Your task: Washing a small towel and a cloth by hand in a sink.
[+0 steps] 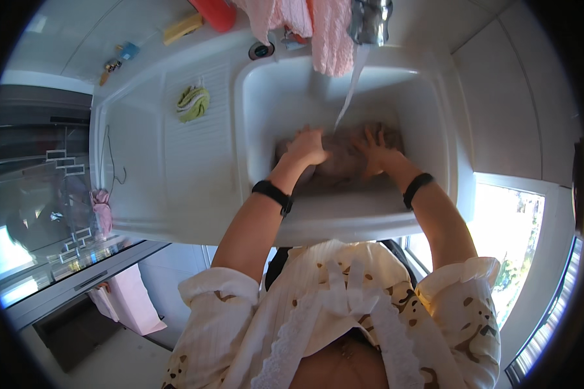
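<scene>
A wet, brownish-grey cloth [340, 158] lies in the bottom of a white sink basin [292, 78]. On its left part rests my left hand [309, 146], fingers partly bent; whether they grip any fabric cannot be told. My right hand [377, 153] is on the cloth's right part with its fingers spread apart. A stream of water [353, 90] falls from a chrome faucet [371, 22] at the back of the basin and lands between my hands. The lower part of the cloth is blurred and in shadow.
Pink towels [331, 41] hang beside the faucet over the basin's back edge. A green and white cloth [193, 104] lies on the ribbed drainboard at left. A yellow block [183, 29] and a red container [216, 13] stand on the back ledge. A window is at lower right.
</scene>
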